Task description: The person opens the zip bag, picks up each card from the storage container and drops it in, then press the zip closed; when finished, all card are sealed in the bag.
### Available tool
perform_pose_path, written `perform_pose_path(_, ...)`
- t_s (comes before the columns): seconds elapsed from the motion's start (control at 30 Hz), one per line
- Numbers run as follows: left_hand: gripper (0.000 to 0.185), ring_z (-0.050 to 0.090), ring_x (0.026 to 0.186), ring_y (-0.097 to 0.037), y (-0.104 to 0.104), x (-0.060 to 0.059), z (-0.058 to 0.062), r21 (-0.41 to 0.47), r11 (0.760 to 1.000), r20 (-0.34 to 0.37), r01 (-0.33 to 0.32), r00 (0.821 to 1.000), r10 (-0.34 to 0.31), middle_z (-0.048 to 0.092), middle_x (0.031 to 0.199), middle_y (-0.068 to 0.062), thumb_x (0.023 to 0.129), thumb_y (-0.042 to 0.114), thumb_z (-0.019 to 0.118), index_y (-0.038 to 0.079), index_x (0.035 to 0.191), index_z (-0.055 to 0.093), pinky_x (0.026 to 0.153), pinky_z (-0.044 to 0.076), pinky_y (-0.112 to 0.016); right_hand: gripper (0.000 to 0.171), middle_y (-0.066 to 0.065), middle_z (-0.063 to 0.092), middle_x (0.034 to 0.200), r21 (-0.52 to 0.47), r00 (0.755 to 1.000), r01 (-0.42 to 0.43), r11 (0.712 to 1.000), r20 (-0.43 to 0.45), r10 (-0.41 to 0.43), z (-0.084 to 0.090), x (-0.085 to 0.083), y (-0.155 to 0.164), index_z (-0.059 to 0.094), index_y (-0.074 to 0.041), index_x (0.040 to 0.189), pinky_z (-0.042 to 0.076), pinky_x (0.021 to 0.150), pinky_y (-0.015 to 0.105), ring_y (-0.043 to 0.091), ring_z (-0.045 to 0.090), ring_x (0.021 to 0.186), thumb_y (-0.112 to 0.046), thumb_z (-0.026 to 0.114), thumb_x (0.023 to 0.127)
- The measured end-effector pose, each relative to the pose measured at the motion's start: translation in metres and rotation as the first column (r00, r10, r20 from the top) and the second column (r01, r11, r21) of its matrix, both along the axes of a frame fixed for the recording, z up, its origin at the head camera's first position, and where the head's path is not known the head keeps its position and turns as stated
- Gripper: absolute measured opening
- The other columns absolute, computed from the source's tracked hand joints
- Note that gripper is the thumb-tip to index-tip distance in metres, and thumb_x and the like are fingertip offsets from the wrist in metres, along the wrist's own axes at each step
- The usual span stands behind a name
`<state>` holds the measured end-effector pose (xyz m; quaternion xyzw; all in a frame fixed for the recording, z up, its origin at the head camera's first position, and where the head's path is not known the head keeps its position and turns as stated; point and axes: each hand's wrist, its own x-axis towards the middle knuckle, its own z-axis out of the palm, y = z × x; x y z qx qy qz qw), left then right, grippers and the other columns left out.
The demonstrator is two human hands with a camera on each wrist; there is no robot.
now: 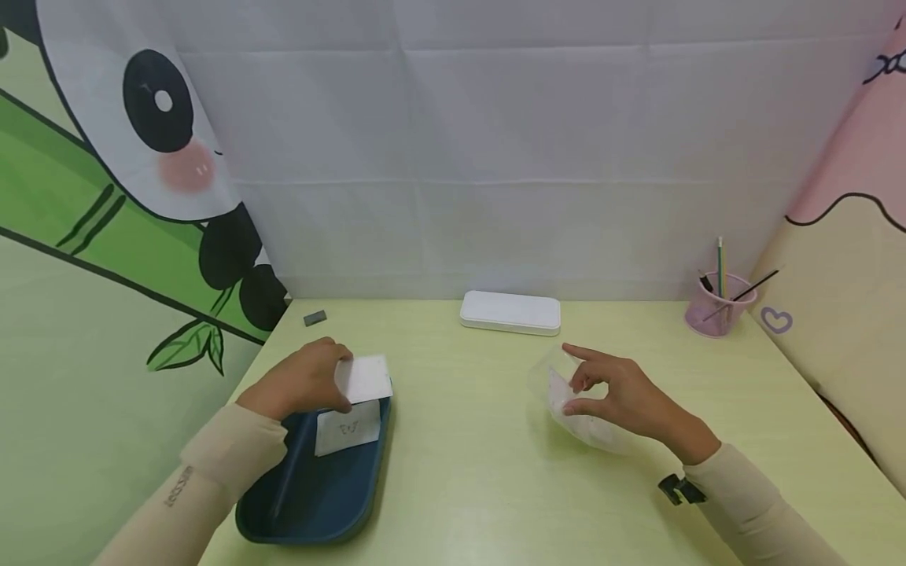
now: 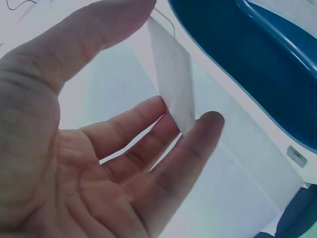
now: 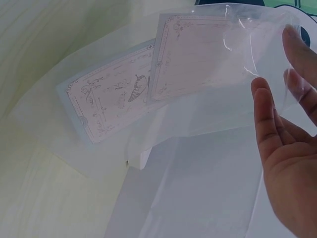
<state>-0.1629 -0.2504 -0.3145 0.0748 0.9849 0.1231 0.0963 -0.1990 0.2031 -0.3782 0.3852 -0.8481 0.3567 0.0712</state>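
Observation:
My left hand (image 1: pixel 304 381) pinches a folded white card (image 1: pixel 370 379) at its edges, above the far end of a dark blue tray (image 1: pixel 333 499). In the left wrist view the card (image 2: pixel 173 74) spans between thumb and fingertips. A white slip with handwriting (image 1: pixel 348 428) leans in the tray just below it. On the other side, my right hand (image 1: pixel 630 397) holds a clear plastic bag (image 1: pixel 591 428) by its upper edge, between thumb and fingers. Inside the bag, the right wrist view shows two overlapping cards with ornate printed borders, one pinkish (image 3: pixel 203 59), one with a drawing (image 3: pixel 114 94).
Against the back of the pale table (image 1: pixel 460 472) lies a white flat case (image 1: pixel 510 312). A small grey block (image 1: pixel 314 317) sits at the back left. A pink pencil cup (image 1: pixel 720 310) with several pencils stands at the back right, before a white cloth (image 1: pixel 495 157).

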Motion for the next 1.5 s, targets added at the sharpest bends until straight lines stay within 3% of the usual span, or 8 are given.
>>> perform_pose_path(0.33,0.077,0.058,0.096,-0.028,0.027,-0.012,0.008,0.044,0.999,0.015,0.018,1.0,-0.019,0.061,0.12,-0.017,0.07,0.026,0.092,-0.004,0.132,0.059,0.086,0.052,-0.048,0.024,0.013,0.057,0.141,0.007,1.0,0.006,1.0,0.01,-0.006,0.002,0.002,0.0,0.067,-0.027,0.084,0.052,0.077,0.032,0.008,0.064,0.093,-0.024,0.089,0.076)
perform_pose_path(0.57,0.074,0.058,0.1,-0.027,0.051,-0.021,0.013,0.057,0.994,-0.003,0.095,0.995,-0.095,0.061,0.123,-0.015,0.072,0.027,0.091,-0.002,0.133,0.06,0.088,0.05,-0.045,0.022,0.013,0.057,0.14,0.003,0.999,-0.002,1.0,0.035,0.002,0.003,0.002,-0.002,0.067,-0.028,0.084,0.051,0.077,0.031,0.01,0.065,0.095,-0.027,0.088,0.078)
perform_pose_path(0.8,0.07,0.057,0.092,-0.022,0.086,-0.024,0.019,0.014,0.986,-0.05,0.167,0.985,-0.166,0.06,0.117,-0.009,0.073,0.028,0.088,0.0,0.131,0.062,0.082,0.05,-0.04,0.022,0.013,0.057,0.141,0.006,0.999,0.0,1.0,0.053,-0.001,0.002,0.002,-0.003,0.066,-0.027,0.084,0.051,0.076,0.03,0.007,0.064,0.089,-0.028,0.087,0.078)
perform_pose_path(0.97,0.064,0.057,0.085,-0.019,0.115,-0.027,0.02,-0.044,0.974,-0.072,0.222,0.972,-0.225,0.057,0.11,-0.004,0.07,0.027,0.09,0.004,0.124,0.065,0.076,0.051,-0.038,0.021,0.014,0.057,0.14,0.006,0.999,-0.011,1.0,0.053,0.01,0.002,0.002,-0.004,0.067,-0.026,0.085,0.05,0.074,0.029,0.007,0.063,0.087,-0.028,0.087,0.079)
perform_pose_path(1.2,0.057,0.057,0.079,-0.016,0.153,-0.032,0.023,-0.163,0.93,-0.091,0.329,0.934,-0.346,0.057,0.107,-0.004,0.07,0.028,0.09,0.006,0.117,0.066,0.073,0.053,-0.034,0.023,0.015,0.056,0.142,0.003,0.998,-0.014,1.0,0.053,0.013,0.001,0.002,-0.003,0.066,-0.025,0.085,0.05,0.074,0.03,0.012,0.065,0.096,-0.027,0.088,0.078)
perform_pose_path(1.5,0.047,0.056,0.071,-0.015,0.184,-0.031,0.028,-0.184,0.906,-0.072,0.38,0.914,-0.398,0.054,0.101,-0.001,0.071,0.029,0.088,0.009,0.107,0.066,0.069,0.051,-0.031,0.024,0.015,0.054,0.144,0.028,0.998,0.001,1.0,0.068,-0.003,0.003,0.004,-0.002,0.065,-0.024,0.085,0.051,0.079,0.033,0.013,0.065,0.099,-0.026,0.088,0.078)
